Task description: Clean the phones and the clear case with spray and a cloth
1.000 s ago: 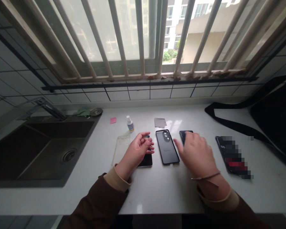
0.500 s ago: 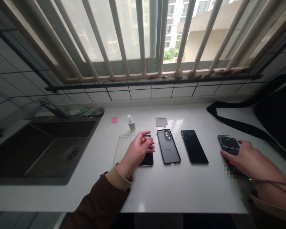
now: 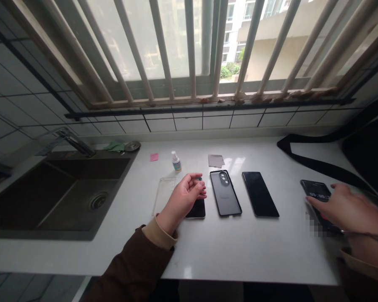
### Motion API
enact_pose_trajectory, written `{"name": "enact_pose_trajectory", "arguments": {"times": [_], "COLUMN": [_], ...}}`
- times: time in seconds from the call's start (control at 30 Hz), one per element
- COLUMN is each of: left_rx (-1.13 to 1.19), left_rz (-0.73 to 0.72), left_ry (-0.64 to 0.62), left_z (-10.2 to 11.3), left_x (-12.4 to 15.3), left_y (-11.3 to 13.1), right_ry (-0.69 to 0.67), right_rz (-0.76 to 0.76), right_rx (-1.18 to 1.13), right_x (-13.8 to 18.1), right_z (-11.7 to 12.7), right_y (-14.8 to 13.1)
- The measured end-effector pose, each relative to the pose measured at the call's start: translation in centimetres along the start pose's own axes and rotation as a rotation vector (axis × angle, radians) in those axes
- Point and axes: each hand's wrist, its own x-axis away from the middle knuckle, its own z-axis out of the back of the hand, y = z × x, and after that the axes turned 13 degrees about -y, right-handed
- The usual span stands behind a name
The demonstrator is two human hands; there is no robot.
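Note:
My left hand (image 3: pixel 189 191) hovers, loosely curled with fingers apart and nothing in them, above a small dark phone (image 3: pixel 197 209) that it partly covers. Beside it lies a clear phone case (image 3: pixel 161 195). My right hand (image 3: pixel 349 207) grips a black phone (image 3: pixel 315 189) showing a running timer, the thumb on its left edge and the fingers over the far side. Between the hands lie a dark phone case (image 3: pixel 226 197) with a camera cutout and a larger black phone (image 3: pixel 260 195), screen dark. The lower part of the timer phone is hidden or pixelated.
Behind the phones stand a small white spray bottle (image 3: pixel 176 162), a pink sticky note (image 3: pixel 154 157) and a grey cloth (image 3: pixel 216 160). A sink (image 3: pixel 47 237) with a faucet (image 3: pixel 77 142) is at left. A black strap (image 3: pixel 315 161) and bag lie at right, below a barred window.
My right hand has slid the timer phone a little to the right. My left hand stays almost still. The whole view has shifted slightly.

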Motion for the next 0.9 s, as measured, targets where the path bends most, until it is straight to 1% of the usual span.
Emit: {"name": "enact_pose_trajectory", "arguments": {"times": [0.03, 0.07, 0.17, 0.23, 0.27, 0.33, 0.4, 0.47, 0.53, 0.77, 0.9], "left_rx": [-0.001, -0.003, -0.003, 0.004, 0.007, 0.011, 0.013, 0.015, 0.013, -0.003, -0.014], "left_rz": [0.000, -0.001, -0.001, -0.002, -0.003, -0.003, -0.004, -0.006, -0.011, -0.029, -0.042], "left_ry": [0.000, 0.002, 0.021, 0.032, 0.035, 0.039, 0.043, 0.042, 0.039, 0.051, 0.060], "left_z": [0.0, -0.1, -0.2, -0.3, -0.4, -0.4, -0.4, -0.3, -0.3, 0.0, 0.3], "left_x": [0.0, 0.0, -0.1, -0.1, -0.1, -0.1, -0.1, -0.1, -0.1, -0.1, -0.2], "left_y": [0.0, 0.0, 0.1, 0.2, 0.3, 0.4, 0.4, 0.4, 0.3, 0.3, 0.2], "right_ry": [-0.009, 0.003, -0.009, -0.114, -0.173, -0.259, -0.315, -0.329, -0.332, -0.344, -0.328], "right_rz": [-0.024, 0.037, 0.319, 0.544, 0.634, 0.728, 0.800, 0.797, 0.786, 0.788, 0.786], "right_rx": [0.023, 0.008, -0.169, -0.245, -0.247, -0.212, -0.128, -0.055, -0.018, -0.015, 0.001], "right_x": [0.8, 1.7, 4.1, 5.4, 5.9, 6.9, 7.8, 8.4, 8.8, 8.8, 8.9], "right_z": [0.8, 1.5, 2.7, 2.7, 2.5, 2.0, 1.7, 1.4, 1.2, 1.0, 1.9], "right_y": [-1.4, -3.1, -8.8, -12.5, -14.2, -17.1, -19.0, -20.0, -20.3, -20.1, -20.1]}}
